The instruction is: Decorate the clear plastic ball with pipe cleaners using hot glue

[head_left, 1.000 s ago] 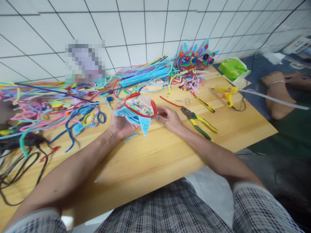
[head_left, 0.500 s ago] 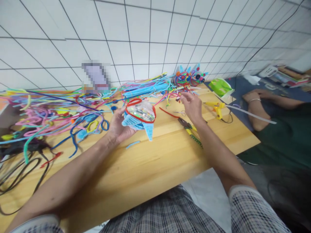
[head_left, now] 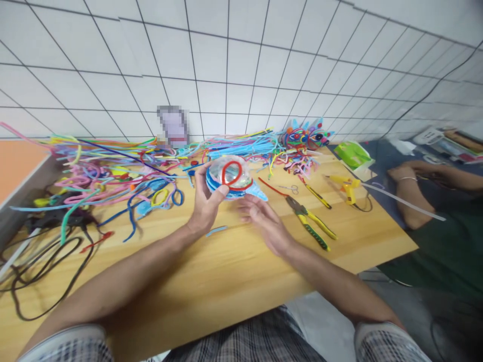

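Note:
My left hand (head_left: 207, 207) is closed round a pipe-cleaner craft piece (head_left: 212, 184), its thumb on the near side. The piece has a blue wrapped rim, a clear plastic middle, a red pipe-cleaner loop (head_left: 231, 174) on top and a light blue pointed ear (head_left: 258, 191) at the right. Just below that ear is my right hand (head_left: 268, 225), fingers loosely stretched out and slightly blurred; I cannot tell if they touch it. On the wood beneath lies a short blue pipe-cleaner piece (head_left: 216, 231).
Pliers (head_left: 309, 221), small scissors (head_left: 290, 189), a utility knife (head_left: 316, 193) and a yellow glue gun (head_left: 347, 188) lie right. Loose pipe cleaners (head_left: 113, 176) and black cables (head_left: 45, 271) fill the left. Finished masks (head_left: 307, 137) lean at the wall. Another person's arm (head_left: 411, 196) is beyond.
My right hand reached right toward the small scraps, then came back beside the craft piece. My left hand turned the piece, so the red loop faces up and the ear points right.

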A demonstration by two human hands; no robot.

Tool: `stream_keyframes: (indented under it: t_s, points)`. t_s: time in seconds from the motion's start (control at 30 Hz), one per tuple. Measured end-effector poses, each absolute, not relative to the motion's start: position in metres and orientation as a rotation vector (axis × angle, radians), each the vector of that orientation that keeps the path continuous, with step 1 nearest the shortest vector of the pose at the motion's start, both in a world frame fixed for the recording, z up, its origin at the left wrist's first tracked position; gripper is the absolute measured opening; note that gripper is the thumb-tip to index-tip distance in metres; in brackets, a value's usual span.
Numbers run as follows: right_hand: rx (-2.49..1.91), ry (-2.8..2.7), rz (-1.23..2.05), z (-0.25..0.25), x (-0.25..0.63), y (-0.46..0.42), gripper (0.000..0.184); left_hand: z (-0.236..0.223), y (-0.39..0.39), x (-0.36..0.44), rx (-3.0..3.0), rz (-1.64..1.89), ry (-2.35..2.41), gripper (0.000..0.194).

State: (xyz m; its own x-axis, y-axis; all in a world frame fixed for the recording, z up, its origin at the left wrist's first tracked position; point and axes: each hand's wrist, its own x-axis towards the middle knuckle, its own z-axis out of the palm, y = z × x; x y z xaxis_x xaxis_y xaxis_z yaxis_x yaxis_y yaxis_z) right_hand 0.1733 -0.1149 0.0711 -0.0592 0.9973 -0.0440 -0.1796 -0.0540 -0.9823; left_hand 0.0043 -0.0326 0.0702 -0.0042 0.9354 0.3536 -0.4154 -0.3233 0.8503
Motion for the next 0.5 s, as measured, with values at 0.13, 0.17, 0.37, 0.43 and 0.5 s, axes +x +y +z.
stream_keyframes:
  t_s: [0.13, 0.17, 0.37, 0.43, 0.5]
  points:
    - [-0.983, -1.031, 1.310, 0.077, 0.155, -0.104, 0.063, 0.063, -0.040, 0.006, 1.442, 1.606, 0.567, 0.082]
    - [-0.980, -1.014, 1.264, 0.077, 0.156, -0.099, 0.063, 0.061, -0.040, 0.006, 1.485, 1.608, 0.544, 0.085]
    - [-0.968, -1.070, 1.050, 0.076, 0.190, -0.068, 0.061, 0.045, -0.038, 0.003, 1.419, 1.448, 0.382, 0.057]
    - [-0.979, -1.115, 1.005, 0.074, 0.204, -0.058, 0.059, 0.041, -0.038, 0.003, 1.335, 1.416, 0.419, 0.054]
    - [-1.002, -1.139, 1.004, 0.071, 0.215, -0.050, 0.058, 0.037, -0.036, 0.003, 1.276, 1.389, 0.481, 0.056]
